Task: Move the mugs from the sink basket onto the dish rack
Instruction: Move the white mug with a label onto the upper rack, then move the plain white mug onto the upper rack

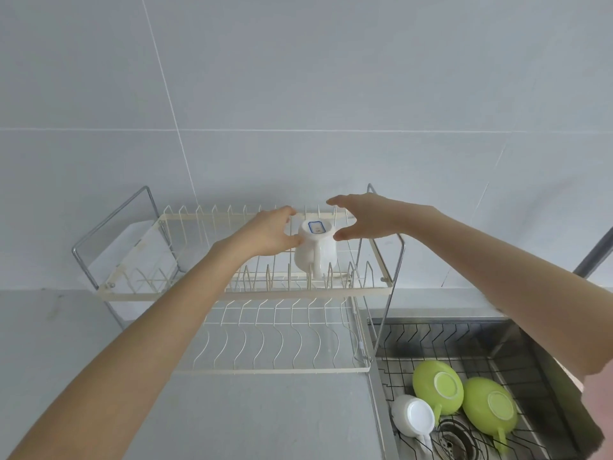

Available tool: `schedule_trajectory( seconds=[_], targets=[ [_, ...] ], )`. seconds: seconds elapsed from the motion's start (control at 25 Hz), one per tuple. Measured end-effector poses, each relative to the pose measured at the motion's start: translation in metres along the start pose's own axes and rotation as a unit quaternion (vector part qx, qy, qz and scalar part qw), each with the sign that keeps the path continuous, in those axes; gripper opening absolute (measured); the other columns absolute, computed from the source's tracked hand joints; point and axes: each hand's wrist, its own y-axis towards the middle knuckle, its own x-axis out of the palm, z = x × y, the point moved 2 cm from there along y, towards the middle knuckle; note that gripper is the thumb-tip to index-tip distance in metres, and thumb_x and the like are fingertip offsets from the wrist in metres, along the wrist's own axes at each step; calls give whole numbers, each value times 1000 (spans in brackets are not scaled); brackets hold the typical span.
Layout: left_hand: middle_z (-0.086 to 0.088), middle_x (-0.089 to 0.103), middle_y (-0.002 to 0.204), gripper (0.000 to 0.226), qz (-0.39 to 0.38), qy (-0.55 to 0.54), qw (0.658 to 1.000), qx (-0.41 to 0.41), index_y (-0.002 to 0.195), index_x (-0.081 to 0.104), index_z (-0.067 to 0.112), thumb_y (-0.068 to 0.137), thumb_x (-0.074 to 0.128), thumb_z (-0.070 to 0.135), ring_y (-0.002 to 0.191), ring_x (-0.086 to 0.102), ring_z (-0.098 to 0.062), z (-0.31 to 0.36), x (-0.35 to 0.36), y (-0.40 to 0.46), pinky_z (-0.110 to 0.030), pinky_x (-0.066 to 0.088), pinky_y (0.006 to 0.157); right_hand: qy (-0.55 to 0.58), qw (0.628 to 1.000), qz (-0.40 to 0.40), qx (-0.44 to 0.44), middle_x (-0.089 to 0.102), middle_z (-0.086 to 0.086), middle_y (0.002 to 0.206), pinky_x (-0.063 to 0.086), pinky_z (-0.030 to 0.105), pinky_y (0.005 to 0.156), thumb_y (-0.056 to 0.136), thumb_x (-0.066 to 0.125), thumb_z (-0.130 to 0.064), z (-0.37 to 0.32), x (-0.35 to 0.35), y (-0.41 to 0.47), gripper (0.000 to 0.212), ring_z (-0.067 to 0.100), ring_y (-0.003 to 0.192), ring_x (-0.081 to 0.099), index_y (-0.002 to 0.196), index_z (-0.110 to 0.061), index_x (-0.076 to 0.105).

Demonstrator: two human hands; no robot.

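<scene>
A grey tiled wall (298, 78) is seen filling the upper half of the view, and a pale grey table (252, 416) the lower left. At 12 o'clock on the table a two-tier wire dish rack (265, 290) is placed; at 4 o'clock a steel sink (544, 370) is sunk, lined with a dark wire sink basket (464, 336).

On the rack's upper tier a white mug (315, 250) is shown upside down among the prongs, its labelled base upward and its handle turned toward the viewer. The left hand (268, 232) is spread at the mug's 9 o'clock, thumb and fingertips at or just off its wall; whether contact is made cannot be told. The right hand (368, 215) is held open at 3 o'clock, clear of the mug and gripping nothing.

In the basket three pieces are left to be moved: two green mugs (438, 388) (489, 406), base up, and a second white mug (413, 415) at their 9 o'clock, beside the drain (454, 439).

Risks, as judged: the placed mug may be resting on thin prongs only, so that it could be tipped off the tier by a brushing finger as the hands are withdrawn. Wet glaze, if present, could let the remaining pieces slip, and their handles could be caught in the basket wires.
</scene>
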Motion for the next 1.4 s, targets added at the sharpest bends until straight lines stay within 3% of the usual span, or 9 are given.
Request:
schedule_trajectory(
  seconds=[0.24, 0.52, 0.72, 1.08, 1.24, 1.4],
  targets=[
    [-5, 42, 145, 52, 122, 219, 967, 49, 140, 31, 16, 93, 39, 36, 129, 44, -28, 54, -15, -60, -39, 36, 101, -28, 994, 93, -50, 22, 4, 156, 22, 32, 113, 92, 50, -32, 5, -10, -72, 66, 22, 141, 25, 147, -19, 16],
    [-3, 39, 147, 51, 160, 183, 966, 93, 140, 32, 14, 93, 39, 32, 130, 42, -26, 119, 14, -102, -39, 36, 102, 5, 985, 170, -32, 29, 3, 153, 27, 33, 112, 92, 49, -31, 51, 2, -146, 60, 22, 139, 30, 145, -18, 23],
    [-1, 36, 150, 50, 170, 130, 969, 126, 141, 32, 15, 93, 39, 30, 134, 38, -21, 163, 60, -109, -36, 35, 103, 66, 987, 145, 4, 29, 1, 154, 24, 31, 113, 92, 49, -31, 106, 29, -187, 60, 19, 141, 26, 145, -20, 23],
    [1, 29, 152, 54, 61, 97, 990, 82, 143, 25, 18, 94, 37, 34, 136, 34, -20, 202, 171, -96, -36, 34, 105, 130, 989, 53, 47, 34, 2, 151, 25, 28, 110, 92, 50, -29, 190, 98, -224, 56, 19, 138, 33, 143, -19, 30],
    [1, 29, 153, 54, 9, 69, 997, 35, 143, 24, 18, 94, 36, 36, 136, 35, -20, 196, 216, -88, -36, 36, 104, 157, 986, 10, 55, 44, 9, 143, 35, 28, 99, 91, 51, -30, 212, 131, -223, 57, 23, 115, 50, 142, -18, 31],
    [0, 29, 153, 55, -43, 21, 999, -24, 144, 24, 18, 94, 38, 35, 136, 35, -20, 174, 259, -78, -38, 37, 105, 209, 975, -30, 75, 38, 6, 148, 31, 28, 106, 91, 51, -29, 227, 162, -216, 57, 22, 129, 44, 143, -18, 30]
  ],
)
